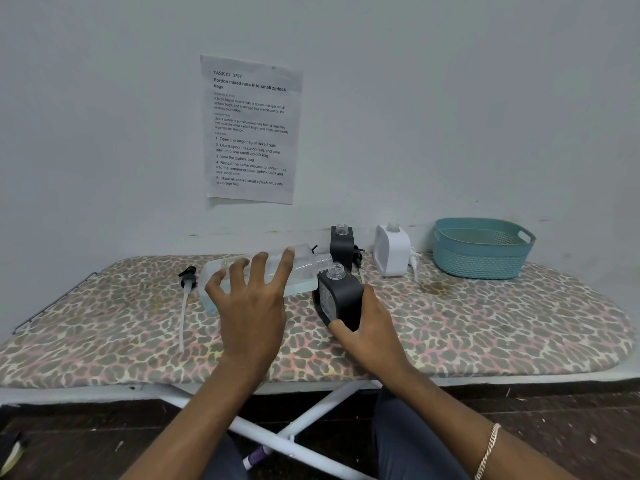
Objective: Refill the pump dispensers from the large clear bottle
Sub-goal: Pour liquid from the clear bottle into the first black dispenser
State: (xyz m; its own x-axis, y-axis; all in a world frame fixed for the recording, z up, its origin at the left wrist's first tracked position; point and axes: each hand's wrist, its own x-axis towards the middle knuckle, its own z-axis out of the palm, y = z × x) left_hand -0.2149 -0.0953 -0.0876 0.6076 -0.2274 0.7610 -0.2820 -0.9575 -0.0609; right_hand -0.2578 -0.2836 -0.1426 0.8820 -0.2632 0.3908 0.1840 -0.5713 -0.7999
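- By the ironing board's (485,323) left edge lies a loose pump (187,276), clear of our work.
- Our left hand (249,306) has its grip wrapped around the large clear bottle (301,268), which is held nearly level mid-board.
- Our right hand (367,329) clasps the tilted black dispenser (341,297). We should line up the mouths and tip slowly.
- Along the back edge stand a second black dispenser (341,242) and a white dispenser (393,252). A teal basket (481,249) sits at the right end.
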